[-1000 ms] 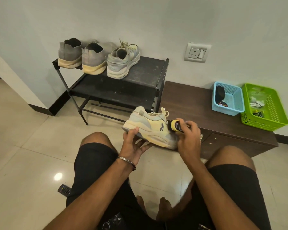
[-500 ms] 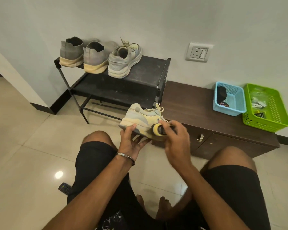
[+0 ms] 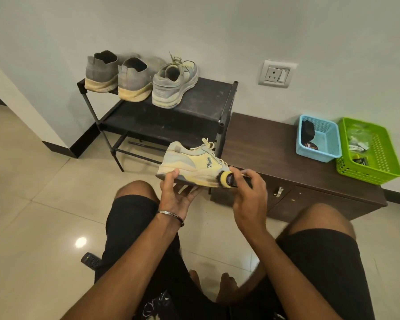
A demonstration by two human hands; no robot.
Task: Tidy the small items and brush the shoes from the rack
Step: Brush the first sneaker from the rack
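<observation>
A cream and pale-blue sneaker point(image 3: 189, 163) is held side-on above my knees. My left hand point(image 3: 178, 195) grips it from below, thumb on the heel edge of the sole. My right hand point(image 3: 248, 197) is shut on a small brush point(image 3: 228, 179) with a yellow round head, pressed against the sole near the toe. On the top shelf of the black shoe rack point(image 3: 206, 100) stand two grey slip-on shoes point(image 3: 118, 75) and the matching sneaker point(image 3: 173, 85).
A low brown cabinet point(image 3: 263, 146) stands right of the rack. It carries a blue basket point(image 3: 319, 139) and a green basket point(image 3: 370, 151), both holding small items. A wall socket point(image 3: 277, 73) is above. A remote control point(image 3: 90, 260) lies on the tiled floor by my left thigh.
My right hand swept the brush left along the sneaker's side, then back right to the toe end of the sole. My left hand kept its grip on the shoe.
</observation>
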